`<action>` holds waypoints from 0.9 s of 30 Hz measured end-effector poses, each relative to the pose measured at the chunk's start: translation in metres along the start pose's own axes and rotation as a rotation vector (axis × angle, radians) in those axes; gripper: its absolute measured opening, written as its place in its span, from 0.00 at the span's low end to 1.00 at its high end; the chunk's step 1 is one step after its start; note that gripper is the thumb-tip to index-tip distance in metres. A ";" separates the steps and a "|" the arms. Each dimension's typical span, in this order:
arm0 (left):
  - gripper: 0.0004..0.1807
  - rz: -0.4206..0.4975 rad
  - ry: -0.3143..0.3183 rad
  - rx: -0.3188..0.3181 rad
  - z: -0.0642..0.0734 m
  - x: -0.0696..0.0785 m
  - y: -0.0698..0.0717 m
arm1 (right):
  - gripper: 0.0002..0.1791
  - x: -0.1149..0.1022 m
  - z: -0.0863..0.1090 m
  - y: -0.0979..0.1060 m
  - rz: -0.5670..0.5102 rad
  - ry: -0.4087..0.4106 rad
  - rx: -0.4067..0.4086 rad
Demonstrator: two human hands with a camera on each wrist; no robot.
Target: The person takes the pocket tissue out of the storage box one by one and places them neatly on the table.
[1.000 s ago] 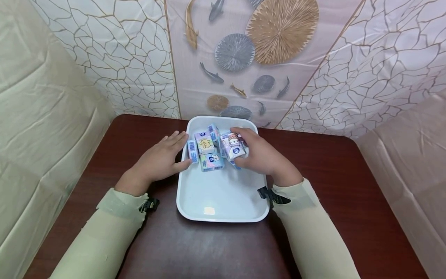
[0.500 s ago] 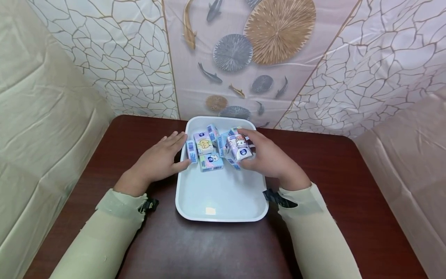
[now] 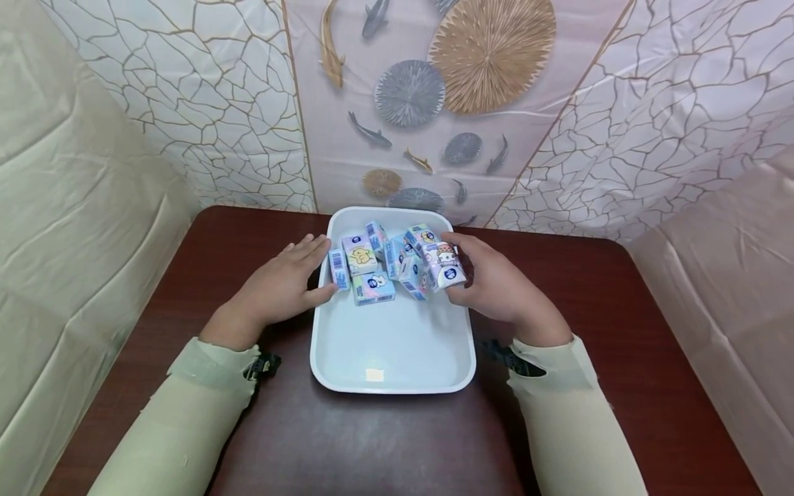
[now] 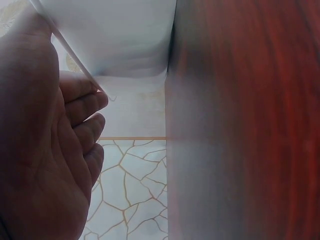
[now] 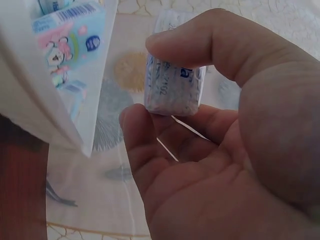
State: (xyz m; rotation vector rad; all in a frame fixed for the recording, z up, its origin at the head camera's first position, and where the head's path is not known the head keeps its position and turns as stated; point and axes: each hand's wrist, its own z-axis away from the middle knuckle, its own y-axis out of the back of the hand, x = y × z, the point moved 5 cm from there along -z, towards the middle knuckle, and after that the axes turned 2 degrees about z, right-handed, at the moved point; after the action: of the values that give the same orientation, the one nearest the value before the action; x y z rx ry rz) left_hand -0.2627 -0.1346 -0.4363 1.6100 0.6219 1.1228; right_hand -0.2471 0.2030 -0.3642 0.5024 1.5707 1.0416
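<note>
My right hand (image 3: 505,284) pinches a small lilac pocket tissue pack (image 3: 445,266) with a cartoon print, between thumb and fingers. In the right wrist view the pack (image 5: 172,90) is end-on, its plastic wrap crinkled, beside the tray's wall. The pack is over the right side of a white tray (image 3: 393,355). Several similar packs lie bunched at the tray's far end, among them a yellow-figured pack (image 3: 360,255), a blue pack (image 3: 374,288) and a pack (image 3: 338,269) by the left wall. My left hand (image 3: 273,293) rests at the tray's left rim, fingers straight.
The tray stands on a dark red-brown table (image 3: 577,317). Behind the table hangs a patterned cloth (image 3: 409,89) with fish and round discs. Beige cloth (image 3: 80,227) hangs at the left, and more beige cloth (image 3: 732,275) at the right.
My right hand has moved right with the lilac tissue pack, uncovering packs that were behind it. The left hand stays at the tray's rim.
</note>
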 end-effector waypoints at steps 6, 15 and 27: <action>0.52 -0.003 0.003 0.000 -0.001 -0.003 -0.001 | 0.51 0.007 0.009 0.007 0.000 -0.014 0.019; 0.52 -0.005 0.014 -0.006 0.000 -0.002 -0.003 | 0.50 0.017 0.019 0.013 0.018 -0.016 0.027; 0.52 0.009 0.012 -0.008 0.000 -0.001 -0.001 | 0.50 0.033 0.029 0.020 0.034 -0.059 0.023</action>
State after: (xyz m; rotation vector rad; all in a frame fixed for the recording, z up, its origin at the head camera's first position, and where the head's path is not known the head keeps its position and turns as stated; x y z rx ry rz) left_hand -0.2631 -0.1348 -0.4380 1.6017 0.6179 1.1407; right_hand -0.2333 0.2500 -0.3654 0.5725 1.5279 1.0262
